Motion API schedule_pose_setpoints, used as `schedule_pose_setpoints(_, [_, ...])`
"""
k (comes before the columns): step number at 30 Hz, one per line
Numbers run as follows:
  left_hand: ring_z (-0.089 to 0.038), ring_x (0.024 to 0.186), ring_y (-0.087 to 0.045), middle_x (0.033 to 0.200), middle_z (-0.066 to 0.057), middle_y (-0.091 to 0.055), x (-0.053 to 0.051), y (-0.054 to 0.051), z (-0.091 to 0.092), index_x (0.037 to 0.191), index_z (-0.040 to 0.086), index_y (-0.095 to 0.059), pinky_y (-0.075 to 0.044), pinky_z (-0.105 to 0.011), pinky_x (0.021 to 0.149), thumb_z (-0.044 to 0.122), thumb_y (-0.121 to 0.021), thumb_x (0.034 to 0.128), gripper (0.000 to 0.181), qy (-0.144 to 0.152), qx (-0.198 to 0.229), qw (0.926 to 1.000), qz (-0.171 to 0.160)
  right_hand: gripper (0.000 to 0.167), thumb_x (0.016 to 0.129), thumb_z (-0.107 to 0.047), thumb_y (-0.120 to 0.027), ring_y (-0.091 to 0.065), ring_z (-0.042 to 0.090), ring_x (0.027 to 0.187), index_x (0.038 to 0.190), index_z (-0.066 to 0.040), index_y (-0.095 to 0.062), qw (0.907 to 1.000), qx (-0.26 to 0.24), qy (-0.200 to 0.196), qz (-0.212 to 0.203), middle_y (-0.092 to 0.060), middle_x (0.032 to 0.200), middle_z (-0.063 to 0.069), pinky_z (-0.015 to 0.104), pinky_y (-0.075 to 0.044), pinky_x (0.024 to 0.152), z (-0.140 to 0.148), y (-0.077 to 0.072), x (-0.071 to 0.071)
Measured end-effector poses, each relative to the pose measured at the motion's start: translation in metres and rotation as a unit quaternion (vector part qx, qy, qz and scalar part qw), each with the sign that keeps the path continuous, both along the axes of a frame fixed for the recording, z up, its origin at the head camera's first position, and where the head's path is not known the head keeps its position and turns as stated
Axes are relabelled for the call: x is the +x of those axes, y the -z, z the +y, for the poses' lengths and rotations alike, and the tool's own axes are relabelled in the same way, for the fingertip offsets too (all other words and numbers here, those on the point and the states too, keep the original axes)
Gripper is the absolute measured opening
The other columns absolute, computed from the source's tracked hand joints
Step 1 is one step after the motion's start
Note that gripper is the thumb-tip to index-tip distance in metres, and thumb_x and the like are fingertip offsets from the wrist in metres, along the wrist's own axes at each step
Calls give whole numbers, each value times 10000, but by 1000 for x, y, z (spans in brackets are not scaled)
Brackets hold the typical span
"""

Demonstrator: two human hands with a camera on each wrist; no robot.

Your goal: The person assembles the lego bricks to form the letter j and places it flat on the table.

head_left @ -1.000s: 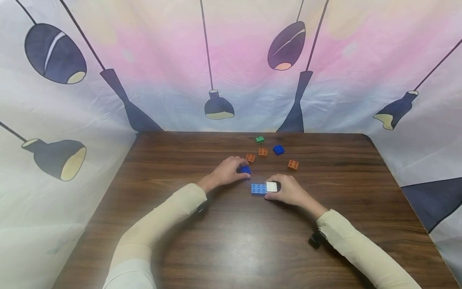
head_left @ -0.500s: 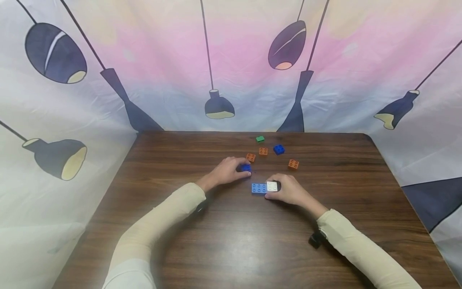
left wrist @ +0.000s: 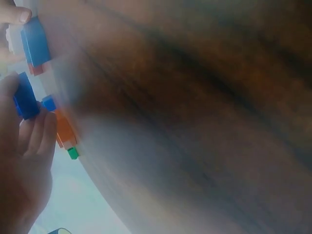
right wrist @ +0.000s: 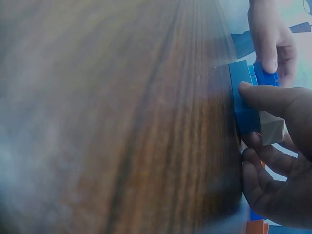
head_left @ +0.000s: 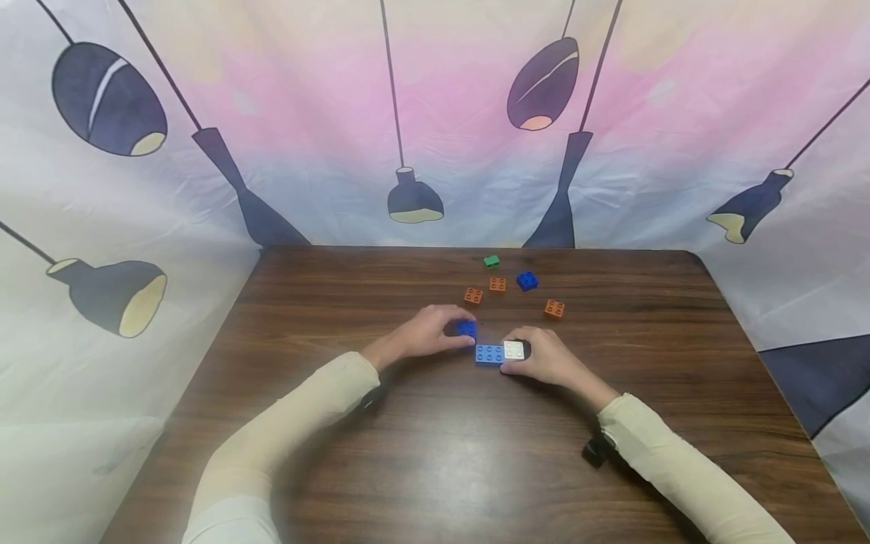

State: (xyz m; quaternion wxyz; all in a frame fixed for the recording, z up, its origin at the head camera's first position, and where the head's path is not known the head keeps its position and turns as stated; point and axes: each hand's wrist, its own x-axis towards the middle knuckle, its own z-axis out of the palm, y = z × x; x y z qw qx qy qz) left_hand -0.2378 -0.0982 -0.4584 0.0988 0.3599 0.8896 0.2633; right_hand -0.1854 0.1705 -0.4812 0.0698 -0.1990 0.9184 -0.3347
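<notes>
- Centrally, one light blue brick (head_left: 489,355), oblong, lies studs up on the table (head_left: 435,453); clock positions below are read from it in the head view, 12 o'clock being toward the far edge.
- One white brick (head_left: 513,350), square, four studs showing, sits on top of its 3 o'clock end.
- Right hand (head_left: 549,358), at 3 o'clock, pinches the light blue brick at that end, thumb on the near side, fingers on the far side.
- One dark blue brick (head_left: 466,329) is between 10 and 11 o'clock, just beside the light blue brick; whether the two touch cannot be told.
- Left hand (head_left: 431,332), near 10 o'clock, pinches the dark blue brick between thumb and fingers.
- Three orange bricks, square, studs up: the first orange brick (head_left: 473,295) between 11 and 12 o'clock, the second orange brick (head_left: 498,285) at 12, the third orange brick (head_left: 554,308) at 2.
- One spare blue brick (head_left: 526,281), at 1 o'clock, sits slightly turned.
- One green brick (head_left: 492,261), small, lies at 12 o'clock, beyond the orange ones.
- One fabric backdrop (head_left: 306,113), printed with dark lamps, hangs behind the table.
</notes>
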Motion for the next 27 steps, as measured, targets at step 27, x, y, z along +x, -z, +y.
schedule_pose_setpoints(27, [-140, 1193, -627, 1287, -1, -679, 15, 5, 7, 1337, 134, -655, -506, -329, 1002, 469, -684, 968, 499, 608, -61, 9980, 128, 387, 818, -290, -874, -621, 172, 934, 1129, -118, -719, 9999, -80, -38, 78, -707, 1042, 3, 423, -515, 839, 2, 3, 1])
